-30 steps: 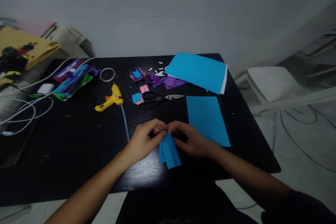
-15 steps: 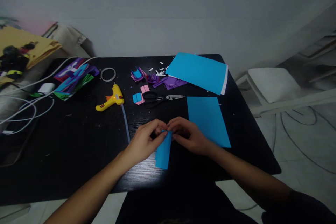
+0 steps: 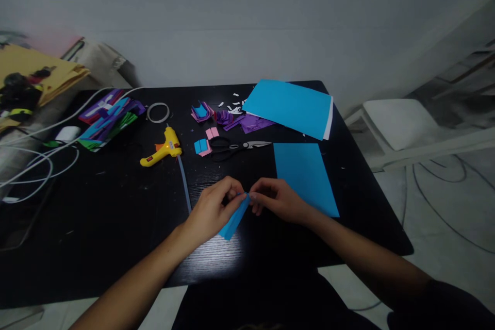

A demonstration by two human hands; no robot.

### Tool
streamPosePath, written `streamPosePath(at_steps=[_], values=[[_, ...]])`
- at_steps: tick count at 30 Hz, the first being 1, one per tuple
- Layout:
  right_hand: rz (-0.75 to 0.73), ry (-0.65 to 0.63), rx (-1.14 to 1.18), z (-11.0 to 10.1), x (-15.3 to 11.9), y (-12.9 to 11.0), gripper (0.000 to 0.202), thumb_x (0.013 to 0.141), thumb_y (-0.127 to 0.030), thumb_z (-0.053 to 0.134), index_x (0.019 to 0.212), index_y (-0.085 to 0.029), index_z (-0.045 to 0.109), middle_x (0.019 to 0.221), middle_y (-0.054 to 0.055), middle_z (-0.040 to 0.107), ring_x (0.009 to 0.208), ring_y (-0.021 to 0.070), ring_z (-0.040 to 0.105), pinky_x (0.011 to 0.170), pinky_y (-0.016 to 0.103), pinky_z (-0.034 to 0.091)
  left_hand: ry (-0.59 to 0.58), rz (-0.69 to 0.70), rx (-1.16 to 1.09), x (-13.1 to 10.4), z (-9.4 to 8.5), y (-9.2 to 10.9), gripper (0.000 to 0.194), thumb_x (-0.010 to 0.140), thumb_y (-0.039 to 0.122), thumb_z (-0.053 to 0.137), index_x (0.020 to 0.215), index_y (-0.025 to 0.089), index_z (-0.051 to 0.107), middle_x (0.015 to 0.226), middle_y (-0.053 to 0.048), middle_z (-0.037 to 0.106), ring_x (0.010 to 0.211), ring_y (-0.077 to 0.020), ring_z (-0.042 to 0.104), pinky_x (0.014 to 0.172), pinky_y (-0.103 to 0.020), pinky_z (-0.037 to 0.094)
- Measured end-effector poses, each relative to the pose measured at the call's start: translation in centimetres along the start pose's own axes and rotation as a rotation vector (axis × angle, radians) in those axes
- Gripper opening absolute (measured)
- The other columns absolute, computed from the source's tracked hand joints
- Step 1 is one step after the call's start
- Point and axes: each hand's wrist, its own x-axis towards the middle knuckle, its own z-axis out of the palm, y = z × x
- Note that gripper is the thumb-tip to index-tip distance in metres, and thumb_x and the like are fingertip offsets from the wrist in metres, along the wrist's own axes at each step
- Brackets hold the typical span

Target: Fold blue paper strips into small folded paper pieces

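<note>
A narrow folded strip of blue paper point(image 3: 234, 220) slants down and left from my fingers over the front of the black table. My left hand point(image 3: 218, 203) pinches its upper end between thumb and fingers. At that same top corner, my right hand point(image 3: 276, 198) has thumb and forefinger closed on the paper's edge. Right of my hands lies a flat blue sheet point(image 3: 305, 175), partly behind my right wrist. Black-handled scissors point(image 3: 247, 145) rest beyond my hands, blades pointing right. Small folded blue and pink paper pieces point(image 3: 201, 146) sit left of the scissors.
A yellow glue gun point(image 3: 166, 148) with a long glue stick lies left. Behind are a tape ring point(image 3: 158, 112), purple paper scraps point(image 3: 255, 122), white snippets and stacked blue sheets point(image 3: 290, 105). Coloured strips point(image 3: 112, 118) and white cables point(image 3: 46, 152) occupy the left. A white stool point(image 3: 400, 124) stands right.
The blue paper strip has swung from nearly upright to slanting, its lower end moving left and up. My right hand's fingers have shifted slightly at its top corner.
</note>
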Motion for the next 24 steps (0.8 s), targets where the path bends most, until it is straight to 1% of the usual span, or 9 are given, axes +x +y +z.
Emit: streamPosePath(at_steps=[3,7,9,15,18,24], values=[[-0.026,0.043,-0.028,0.05,0.05,0.13,0.038,0.092,-0.054,0.075,0.094,-0.017,0.068,0.075,0.002,0.073,0.064,0.0156,0.072,0.066,0.031,0.06,0.002,0.053,0.052,0.06,-0.14,0.09,0.004,0.101,0.021,0.062,0.099,0.02,0.065,0.085,0.0,0.065,0.075,-0.0142,0.064,0.066,-0.025,0.05],[-0.036,0.095,-0.038,-0.01,0.17,0.36,0.038,0.093,-0.054,0.075,0.095,-0.017,0.068,0.074,0.002,0.073,0.065,0.016,0.072,0.066,0.031,0.059,-0.038,0.141,0.065,0.2,-0.3,0.26,0.011,0.102,0.016,0.057,0.105,0.019,0.067,0.1,-0.005,0.07,0.091,-0.0179,0.069,0.082,-0.031,0.056],[-0.04,0.113,-0.027,-0.02,0.21,0.44,0.038,0.093,-0.054,0.075,0.095,-0.017,0.067,0.073,0.001,0.073,0.064,0.0161,0.072,0.066,0.031,0.059,-0.048,0.163,0.049,0.21,-0.28,0.3,0.014,0.103,0.016,0.055,0.108,0.019,0.068,0.105,-0.007,0.071,0.098,-0.0192,0.07,0.087,-0.033,0.057],[-0.046,0.16,-0.026,0.07,0.32,0.51,0.038,0.091,-0.054,0.076,0.093,-0.017,0.067,0.07,0.001,0.072,0.063,0.0162,0.072,0.066,0.031,0.059,-0.029,0.169,0.032,-0.02,-0.08,0.17,0.019,0.103,0.016,0.057,0.116,0.02,0.07,0.119,-0.01,0.071,0.11,-0.021,0.072,0.094,-0.035,0.059],[-0.059,0.178,-0.022,0.07,0.34,0.59,0.038,0.09,-0.055,0.077,0.093,-0.018,0.067,0.071,0.0,0.073,0.063,0.0161,0.072,0.066,0.031,0.059,-0.026,0.166,0.027,-0.1,-0.07,0.04,0.021,0.103,0.016,0.058,0.119,0.021,0.071,0.122,-0.01,0.072,0.112,-0.0219,0.072,0.096,-0.037,0.06],[-0.058,0.165,-0.01,0.07,0.26,0.56,0.037,0.09,-0.054,0.078,0.096,-0.018,0.068,0.073,0.001,0.074,0.065,0.0165,0.072,0.067,0.032,0.06,-0.028,0.173,0.024,-0.15,-0.11,-0.12,0.022,0.103,0.017,0.058,0.12,0.02,0.071,0.123,-0.011,0.072,0.113,-0.0227,0.071,0.097,-0.04,0.06]])
